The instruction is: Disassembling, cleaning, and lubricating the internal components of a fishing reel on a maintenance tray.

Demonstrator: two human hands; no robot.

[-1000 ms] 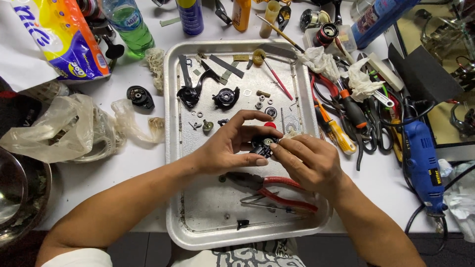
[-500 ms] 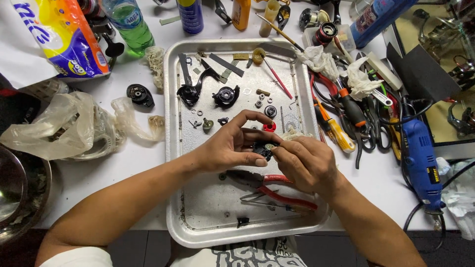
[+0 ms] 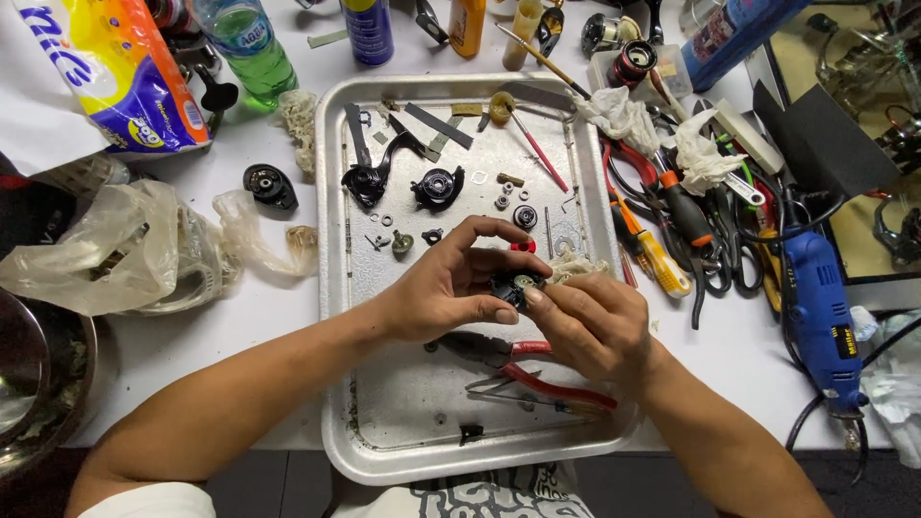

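Over the middle of a metal tray (image 3: 384,451), my left hand (image 3: 451,288) and my right hand (image 3: 590,321) together grip a small black mechanical part with a round metal piece (image 3: 518,285) on it. My left fingers curl around it from the left. My right fingertips press on it from the right. A red bit shows just behind it (image 3: 523,247). Red-handled pliers (image 3: 542,379) lie on the tray under my right hand. Small washers, screws and two black parts (image 3: 436,185) lie further back on the tray.
Right of the tray lie screwdrivers, pliers, rags and a blue rotary tool (image 3: 820,317). Bottles and cans stand along the far edge, a green bottle (image 3: 251,43) among them. On the left are plastic bags (image 3: 106,245), a black cap (image 3: 269,184) and a metal bowl (image 3: 34,384).
Both hands stay on the small part over the tray; my fingers have shifted slightly around it, turning it a little. Nothing else has moved.
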